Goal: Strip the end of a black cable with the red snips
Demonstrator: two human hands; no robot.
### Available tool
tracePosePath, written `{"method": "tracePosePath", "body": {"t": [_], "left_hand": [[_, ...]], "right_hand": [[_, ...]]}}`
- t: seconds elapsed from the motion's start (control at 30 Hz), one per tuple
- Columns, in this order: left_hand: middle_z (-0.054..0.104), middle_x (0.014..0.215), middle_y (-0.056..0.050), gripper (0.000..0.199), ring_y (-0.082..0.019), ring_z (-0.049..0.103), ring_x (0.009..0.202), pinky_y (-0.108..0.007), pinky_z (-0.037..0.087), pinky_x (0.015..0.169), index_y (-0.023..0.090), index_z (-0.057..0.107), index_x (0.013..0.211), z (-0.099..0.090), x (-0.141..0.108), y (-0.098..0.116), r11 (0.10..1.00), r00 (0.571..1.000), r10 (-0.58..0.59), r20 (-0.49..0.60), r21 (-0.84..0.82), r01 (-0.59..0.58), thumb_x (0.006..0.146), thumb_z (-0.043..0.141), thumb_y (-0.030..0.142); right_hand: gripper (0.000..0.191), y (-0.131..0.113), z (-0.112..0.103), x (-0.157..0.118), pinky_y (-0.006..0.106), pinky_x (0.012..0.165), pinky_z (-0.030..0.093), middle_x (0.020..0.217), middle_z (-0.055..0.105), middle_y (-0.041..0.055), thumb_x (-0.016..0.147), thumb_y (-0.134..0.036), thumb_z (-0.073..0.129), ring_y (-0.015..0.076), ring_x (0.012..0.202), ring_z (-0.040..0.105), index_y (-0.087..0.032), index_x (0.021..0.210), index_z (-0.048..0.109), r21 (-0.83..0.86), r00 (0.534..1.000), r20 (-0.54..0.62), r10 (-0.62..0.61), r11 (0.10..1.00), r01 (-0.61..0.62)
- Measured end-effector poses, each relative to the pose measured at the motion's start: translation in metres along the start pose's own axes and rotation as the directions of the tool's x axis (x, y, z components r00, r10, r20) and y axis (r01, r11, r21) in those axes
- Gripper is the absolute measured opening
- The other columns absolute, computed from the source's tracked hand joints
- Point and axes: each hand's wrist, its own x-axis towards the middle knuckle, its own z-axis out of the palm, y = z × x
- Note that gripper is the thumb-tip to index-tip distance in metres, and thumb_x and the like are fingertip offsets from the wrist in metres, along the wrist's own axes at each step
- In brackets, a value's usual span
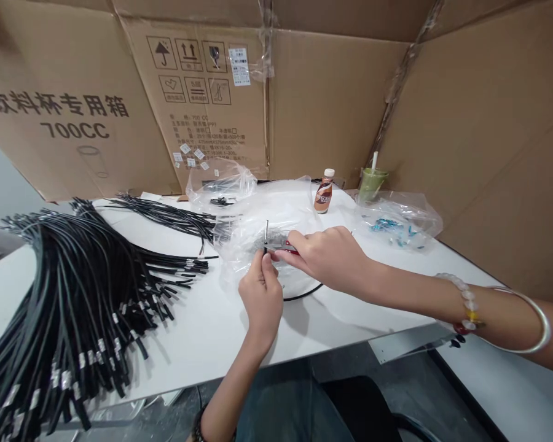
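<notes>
My left hand [262, 301] is closed, pinching a black cable [304, 296] near its end. The cable's bared, silvery tip [266, 230] points up above the fingers. The rest of it curves away below my hands over the table. My right hand [334, 258] is wrapped round a small red-handled cutting tool [291, 250], which looks like pliers or scissors. Its metal jaws reach the cable just above my left fingertips; whether they bite on it is too small to tell. Behind both hands lies a crumpled clear plastic bag [239, 230].
A large bundle of black cables [83, 282] fills the table's left side, with another bundle [166, 215] behind it. At the back stand a brown bottle [323, 193] and a green cup [372, 184]. A bag with blue pieces [389, 226] lies right. Cardboard [332, 98] walls the back.
</notes>
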Motion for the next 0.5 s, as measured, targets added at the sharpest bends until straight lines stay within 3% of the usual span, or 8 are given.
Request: {"method": "tracePosePath", "body": {"t": [0.17,0.5], "left_hand": [[0.05,0.054,0.005,0.028,-0.01,0.042,0.046,-0.023,0.027,0.051,0.021,0.046,0.067,0.0026,-0.001,-0.0035,0.99,0.996,0.062,-0.061,0.13,-0.054,0.093,0.039,0.027],[0.053,0.053,0.005,0.027,-0.01,0.045,0.044,-0.021,0.029,0.049,0.021,0.05,0.072,0.0041,-0.0017,-0.0051,0.966,0.989,0.121,-0.087,0.238,-0.097,0.094,0.036,0.026]], "right_hand": [[0.049,-0.0041,-0.0026,-0.0025,0.029,0.045,0.014,0.063,0.069,0.0071,0.099,-0.051,0.03,0.0242,0.059,0.068,-0.015,0.089,0.061,-0.005,1.0,0.006,0.013,1.0,-0.013],[0.051,-0.0034,0.0019,-0.0033,0.028,0.045,0.012,0.061,0.069,0.0066,0.099,-0.053,0.028,0.0228,0.056,0.067,-0.015,0.088,0.06,0.003,1.0,-0.026,0.005,1.0,-0.005]]}}
